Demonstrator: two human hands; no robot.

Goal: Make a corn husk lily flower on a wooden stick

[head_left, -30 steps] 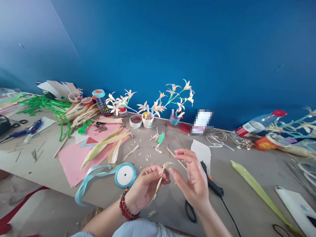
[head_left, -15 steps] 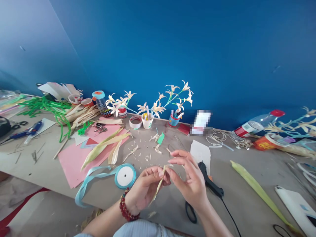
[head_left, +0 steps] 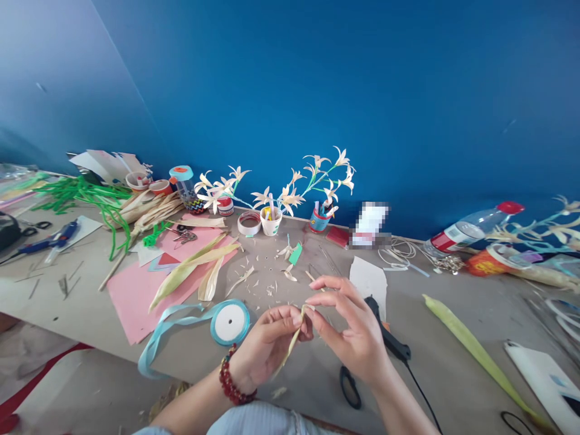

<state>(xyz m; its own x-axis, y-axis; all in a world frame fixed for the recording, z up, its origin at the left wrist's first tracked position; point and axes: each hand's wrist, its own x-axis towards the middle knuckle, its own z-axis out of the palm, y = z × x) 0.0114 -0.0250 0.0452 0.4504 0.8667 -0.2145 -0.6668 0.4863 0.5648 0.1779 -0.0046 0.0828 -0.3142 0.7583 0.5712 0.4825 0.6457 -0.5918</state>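
My left hand [head_left: 274,338], with a red bead bracelet on the wrist, pinches a narrow pale corn husk strip [head_left: 293,343] between thumb and fingers. The strip's lower end hangs down past the palm. At its folded upper end, my right hand [head_left: 351,332] takes the tip between thumb and fingertip, the other fingers loosely curved above. Left of my hands lies a spool of light blue ribbon [head_left: 230,322] with its loose tail trailing. A black glue gun [head_left: 390,338] rests beyond my right wrist, and a dark scissor handle [head_left: 350,388] shows below the right hand.
Husk flowers [head_left: 290,199] stand in small cups along the blue wall. Larger husks [head_left: 194,272] lie on pink paper [head_left: 131,296] at left, near green wire stems [head_left: 115,223]. One long green husk [head_left: 475,344] and a plastic bottle [head_left: 471,229] are at right. Scraps litter the middle.
My right hand has shifted very slightly, its fingertips closer to the upper end of the husk strip. The left hand keeps its hold in nearly the same place.
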